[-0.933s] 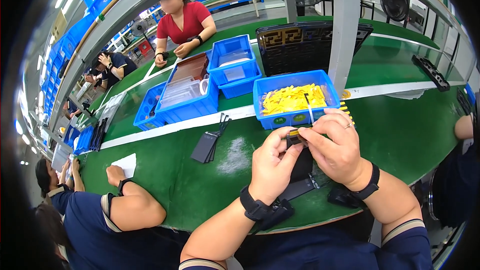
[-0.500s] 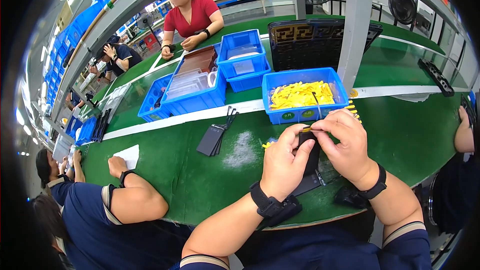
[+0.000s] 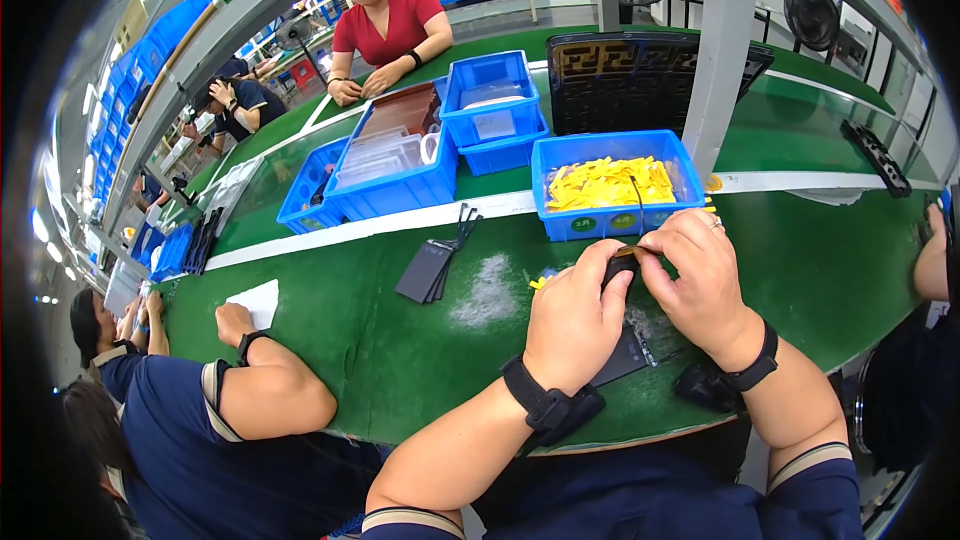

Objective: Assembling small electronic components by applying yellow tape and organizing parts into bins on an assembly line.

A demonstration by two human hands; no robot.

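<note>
Both hands have dropped from chest height over the near edge of the green table (image 3: pixel 800 270) down closer to the surface, and the work has come in tight under the camera.

Left hand (image 3: pixel 575 315): fingers curled, pinching the small dark flat part (image 3: pixel 622 262) from its left side. Right hand (image 3: pixel 700 275): thumb and forefinger pinched on a thin yellow strip (image 3: pixel 632 251) at the top edge of that part. Earlier the strip stood out past the fingers; now most of it lies against the part, so my read is the strip is being seated, not picked.

The part is held just above the table, near the near edge, right in front of the blue bin (image 3: pixel 610 225) full of yellow strips (image 3: pixel 605 183). The bin hasn't moved.

More dark flat pieces lie under and beside the hands near the near edge (image 3: pixel 620 360); a fanned stack of dark cards (image 3: pixel 430 270) sits toward the middle, left of a pale scuffed patch (image 3: pixel 487 292). A couple of loose yellow bits (image 3: pixel 538 283) are just beside the left hand.

A co-worker's forearm (image 3: pixel 270 380) rests on the near-left edge.
</note>
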